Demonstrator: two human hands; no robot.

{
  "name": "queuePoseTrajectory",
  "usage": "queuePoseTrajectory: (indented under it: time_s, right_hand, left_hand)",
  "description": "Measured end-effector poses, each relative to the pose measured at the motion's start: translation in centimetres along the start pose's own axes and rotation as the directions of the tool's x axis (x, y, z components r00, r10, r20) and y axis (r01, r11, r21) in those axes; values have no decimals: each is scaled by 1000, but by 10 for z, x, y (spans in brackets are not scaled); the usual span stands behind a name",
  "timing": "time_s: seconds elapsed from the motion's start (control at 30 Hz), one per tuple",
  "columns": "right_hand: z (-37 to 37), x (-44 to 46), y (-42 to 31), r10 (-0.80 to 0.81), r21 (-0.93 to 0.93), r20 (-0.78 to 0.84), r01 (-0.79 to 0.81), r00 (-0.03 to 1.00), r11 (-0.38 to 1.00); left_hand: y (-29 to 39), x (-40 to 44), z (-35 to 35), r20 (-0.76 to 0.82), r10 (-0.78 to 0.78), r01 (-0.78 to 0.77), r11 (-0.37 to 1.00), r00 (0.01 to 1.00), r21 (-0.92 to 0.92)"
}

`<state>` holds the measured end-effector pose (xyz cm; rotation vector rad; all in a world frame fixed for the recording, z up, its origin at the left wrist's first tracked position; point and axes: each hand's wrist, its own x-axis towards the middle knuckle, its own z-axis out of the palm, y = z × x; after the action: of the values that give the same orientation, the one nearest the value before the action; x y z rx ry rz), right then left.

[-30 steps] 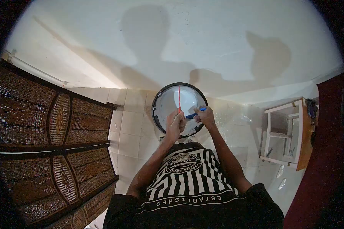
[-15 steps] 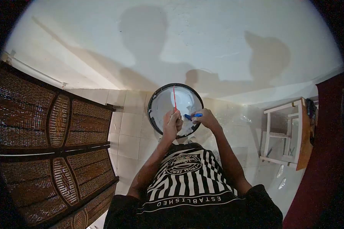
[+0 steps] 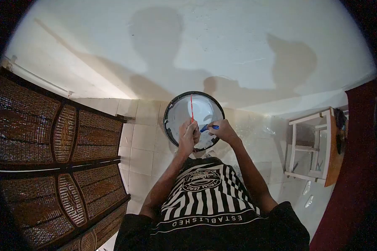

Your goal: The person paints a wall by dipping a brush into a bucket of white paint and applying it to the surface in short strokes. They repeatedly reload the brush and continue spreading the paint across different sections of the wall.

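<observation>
My left hand (image 3: 189, 134) is closed round the lower end of a thin red strip-like tool (image 3: 192, 106), which points away from me. My right hand (image 3: 224, 133) is closed on a small blue tool (image 3: 210, 127), its tip angled towards my left hand. The far end of the blue tool is too small to make out. Both hands are over a round black-rimmed tub (image 3: 166, 119) with white, smeared material in it. My fingers hide part of each tool and the tub's near side.
A pale wall (image 3: 234, 37) with two head-shaped shadows rises ahead. Dark woven panels (image 3: 27, 167) stand on the left. To the right are a white-legged wooden stool (image 3: 330, 150) on its side and a dark red surface (image 3: 347, 188). Pale tiles (image 3: 141, 161) cover the floor.
My right hand has tilted the blue tool, whose tip now sits slightly closer to my left hand. The left hand and red tool have hardly moved.
</observation>
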<state>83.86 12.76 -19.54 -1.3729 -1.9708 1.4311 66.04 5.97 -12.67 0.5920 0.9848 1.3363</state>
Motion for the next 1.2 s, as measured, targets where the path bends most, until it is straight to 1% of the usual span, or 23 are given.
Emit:
queuePoseTrajectory:
  time_s: [0.03, 0.07, 0.13, 0.17, 0.23, 0.27, 0.33, 0.37, 0.43, 0.53, 0.67, 0.7, 0.77, 0.8, 0.83, 0.87, 0.9, 0.93, 0.97, 1.03, 1.07, 1.13, 1.2]
  right_hand:
    - [1, 1, 2, -116, -82, -57, 111, 992, 990]
    - [-1, 1, -1, -117, -83, -56, 112, 992, 990]
    - [-5, -1, -7, -177, -188, -17, 171, 984, 967]
    - [-6, 1, -3, -177, -188, -16, 171, 984, 967]
    - [-4, 5, 5, -20, -89, 25, 22, 999, 996]
    - [-4, 3, 4, -19, -89, 26, 21, 999, 996]
    - [-1, 0, 1, 29, 127, -32, -25, 999, 992]
    - [0, -1, 0, 29, 127, -31, -25, 999, 992]
    - [2, -1, 0, 21, 184, -107, -1, 994, 983]
    - [-2, -5, -15, 84, 195, -98, -64, 992, 979]
    - [0, -4, -10, 112, 196, -83, -94, 990, 976]
    - [0, -4, -11, 109, 194, -52, -98, 993, 976]
    - [3, 1, -7, 108, 190, -19, -102, 994, 976]
    - [4, 4, 1, -115, 37, -14, 115, 993, 993]
    - [5, 7, 9, -329, -113, 24, 329, 944, 937]
    - [4, 8, 3, -329, -113, 24, 329, 944, 938]
    - [3, 8, -8, -156, -15, 53, 157, 986, 987]
    - [2, 8, -16, 19, 77, 98, -26, 995, 997]
    - [3, 11, -14, 20, 76, 96, -27, 995, 997]
    - [7, 17, -9, -96, -74, 136, 106, 986, 992]
    - [5, 17, -16, -96, -75, 137, 107, 986, 991]
    - [1, 16, -29, 26, -65, 218, -12, 976, 998]
    - [2, 18, -30, 40, -48, 241, -30, 970, 998]
  left_hand:
    - [-2, 1, -2, 0, 6, -6, 1000, 1000, 15]
    - [-3, 3, -3, 0, 11, -11, 1000, 1000, 29]
    - [-6, 4, -5, 6, 14, -14, 1000, 1000, 15]
    - [-5, 3, -4, 11, 16, -16, 1000, 1000, 0]
    - [-2, 2, -3, 3, -5, 5, 1000, 1000, -4]
    - [0, 2, -2, -4, -26, 26, 1000, 1000, -8]
    - [-1, 2, -2, -6, -23, 23, 1000, 1000, -11]
    - [-1, 2, -2, -6, -20, 20, 1000, 1000, -12]
    - [-2, 2, 0, -22, -17, 16, 1000, 1000, -10]
    - [-5, 5, -1, -40, -8, 8, 1000, 999, -10]
    - [-3, 5, 1, -62, 6, -7, 1000, 998, -18]
    - [-4, 5, 1, -64, 6, -7, 1000, 998, -19]
    - [-7, 6, -4, -71, 106, -103, 994, 992, 45]
    - [-8, 6, -4, -72, 105, -102, 994, 992, 44]
    - [-9, 6, -4, -91, 143, -139, 989, 986, 45]
    - [-9, 7, -4, -109, 181, -176, 983, 977, 48]
    - [-9, 6, -4, -109, 180, -176, 983, 978, 47]
    - [-9, 6, -4, -120, 202, -199, 979, 972, 33]
    - [-9, 7, -4, -132, 224, -223, 975, 966, 19]
    - [-8, 4, -6, -133, 214, -214, 977, 968, 15]
    - [-7, 3, -6, -137, 206, -206, 978, 969, 13]
    - [-11, 5, -7, -130, 231, -232, 973, 964, 3]
    - [-13, 6, -6, -123, 254, -256, 967, 959, -7]
